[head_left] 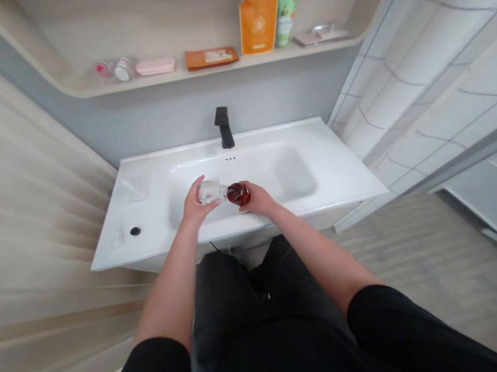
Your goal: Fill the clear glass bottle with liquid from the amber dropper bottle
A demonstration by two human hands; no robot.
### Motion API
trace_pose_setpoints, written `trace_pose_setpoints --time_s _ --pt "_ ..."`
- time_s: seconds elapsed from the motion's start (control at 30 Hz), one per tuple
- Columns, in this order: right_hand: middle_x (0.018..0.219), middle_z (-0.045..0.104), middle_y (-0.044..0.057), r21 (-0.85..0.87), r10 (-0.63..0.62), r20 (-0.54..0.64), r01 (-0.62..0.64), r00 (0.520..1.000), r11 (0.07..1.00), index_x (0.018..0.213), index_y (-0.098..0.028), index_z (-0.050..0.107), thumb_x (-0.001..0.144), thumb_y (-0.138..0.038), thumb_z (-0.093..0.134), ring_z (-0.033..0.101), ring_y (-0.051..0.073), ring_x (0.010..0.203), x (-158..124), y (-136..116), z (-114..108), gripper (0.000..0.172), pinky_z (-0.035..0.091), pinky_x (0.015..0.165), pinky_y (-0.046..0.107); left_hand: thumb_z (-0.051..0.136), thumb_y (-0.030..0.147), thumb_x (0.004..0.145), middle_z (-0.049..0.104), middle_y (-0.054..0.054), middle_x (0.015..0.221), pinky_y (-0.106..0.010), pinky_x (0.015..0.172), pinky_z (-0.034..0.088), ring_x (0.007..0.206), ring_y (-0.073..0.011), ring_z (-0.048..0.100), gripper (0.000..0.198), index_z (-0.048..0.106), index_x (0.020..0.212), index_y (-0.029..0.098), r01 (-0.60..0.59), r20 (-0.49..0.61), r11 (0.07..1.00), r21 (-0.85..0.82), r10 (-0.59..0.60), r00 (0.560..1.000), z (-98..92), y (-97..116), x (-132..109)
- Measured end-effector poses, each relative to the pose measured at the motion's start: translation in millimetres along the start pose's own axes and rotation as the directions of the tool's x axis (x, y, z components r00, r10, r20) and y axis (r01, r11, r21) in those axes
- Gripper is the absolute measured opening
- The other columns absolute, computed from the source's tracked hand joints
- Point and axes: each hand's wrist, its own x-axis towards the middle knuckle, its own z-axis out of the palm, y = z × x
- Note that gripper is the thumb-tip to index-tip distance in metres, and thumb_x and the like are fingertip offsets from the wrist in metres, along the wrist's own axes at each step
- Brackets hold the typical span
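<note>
Left hand: the left hand is wrapped around a clear container, held on its side over the near part of the basin.
Right hand: the right hand grips an amber bottle just right of it; the two vessels meet end to end.
Where: both sit above the white sink, nearer than the black faucet.
Spill risk: if the ends drift apart, any liquid would likely run into the basin.
Slip risk: smooth, possibly wet surfaces could slide from the fingers and knock the hard sink.
Writing: none is readable on either vessel.
Shelf labels: the orange pouch and green tube on the far shelf carry print, too small to read.
</note>
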Motion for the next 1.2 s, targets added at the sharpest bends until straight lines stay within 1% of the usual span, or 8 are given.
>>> trace_pose_setpoints --time_s 0.2,0.4,0.57,0.67,0.83,0.93,1.03,1.2 --pt "0.137 0.08 0.009 0.0 -0.004 -0.003 0.004 1.0 1.0 0.145 -0.023 0.068 0.06 -0.016 0.098 0.077 0.036 0.123 1 0 0 0.09 0.058 0.113 0.05 0.111 0.051 0.051 0.079 -0.014 0.131 -0.054 0.109 0.065 0.122 -0.0386 0.077 0.112 0.069 0.15 0.021 -0.037 0.005 0.999 -0.002 0.037 0.999 -0.8 3 -1" --pt "0.138 0.08 0.01 -0.005 -0.007 -0.004 0.007 1.0 1.0 0.144 -0.023 0.067 0.061 -0.016 0.098 0.077 0.036 0.125 1 1 0 0.09 0.059 0.112 0.05 0.112 0.048 0.05 0.079 -0.014 0.132 -0.053 0.109 0.065 0.122 -0.039 0.078 0.113 0.069 0.151 0.022 -0.005 0.003 1.0 -0.012 0.005 1.0 -0.7 2 -1" --pt "0.138 0.08 0.01 -0.002 0.002 0.0 -0.002 1.0 1.0 0.145 -0.023 0.067 0.06 -0.016 0.099 0.077 0.036 0.125 0 0 0 0.091 0.059 0.113 0.05 0.111 0.048 0.052 0.078 -0.015 0.134 -0.051 0.107 0.065 0.123 -0.0388 0.077 0.113 0.068 0.153 0.021 -0.021 0.011 1.0 -0.021 0.021 1.0 -1.0 -2 -1" --pt "0.137 0.08 0.009 0.003 -0.003 0.002 0.003 1.0 1.0 0.144 -0.024 0.068 0.06 -0.016 0.099 0.077 0.036 0.124 0 -1 -1 0.089 0.058 0.114 0.05 0.111 0.049 0.054 0.077 -0.015 0.136 -0.051 0.106 0.065 0.122 -0.037 0.078 0.115 0.066 0.156 0.021 -0.029 0.017 0.999 -0.021 0.029 0.999 -1.7 -6 -1" --pt "0.137 0.08 0.01 -0.005 -0.002 0.006 0.003 1.0 1.0 0.144 -0.023 0.067 0.06 -0.017 0.098 0.077 0.036 0.125 0 -2 -1 0.089 0.058 0.113 0.051 0.111 0.05 0.056 0.077 -0.016 0.137 -0.051 0.103 0.066 0.12 -0.0359 0.078 0.114 0.064 0.156 0.021 -0.067 0.025 0.998 -0.013 0.067 0.997 -2.7 -10 0" --pt "0.137 0.08 0.009 0.004 -0.01 0.005 0.01 1.0 1.0 0.143 -0.024 0.067 0.061 -0.017 0.097 0.077 0.036 0.124 0 -2 -2 0.088 0.058 0.112 0.05 0.112 0.051 0.053 0.076 -0.016 0.138 -0.049 0.103 0.066 0.12 -0.0354 0.078 0.118 0.063 0.157 0.022 -0.042 0.022 0.999 -0.021 0.043 0.999 -2.3 -10 0" --pt "0.136 0.081 0.008 0.008 -0.015 0.007 0.015 1.0 1.0 0.143 -0.024 0.068 0.061 -0.017 0.096 0.077 0.035 0.123 0 -1 -2 0.087 0.058 0.112 0.049 0.112 0.053 0.052 0.075 -0.017 0.139 -0.047 0.103 0.066 0.12 -0.0351 0.078 0.121 0.062 0.158 0.02 -0.017 0.025 1.0 -0.02 0.017 1.0 -1.7 -7 -1" --pt "0.138 0.08 0.009 -0.001 -0.011 0.002 0.011 1.0 1.0 0.144 -0.024 0.068 0.061 -0.017 0.096 0.076 0.035 0.125 0 0 -1 0.088 0.058 0.114 0.05 0.111 0.052 0.054 0.076 -0.015 0.139 -0.05 0.105 0.066 0.121 -0.0356 0.077 0.118 0.063 0.158 0.023 -0.019 0.029 1.0 -0.019 0.02 0.999 -1.4 -4 -2"
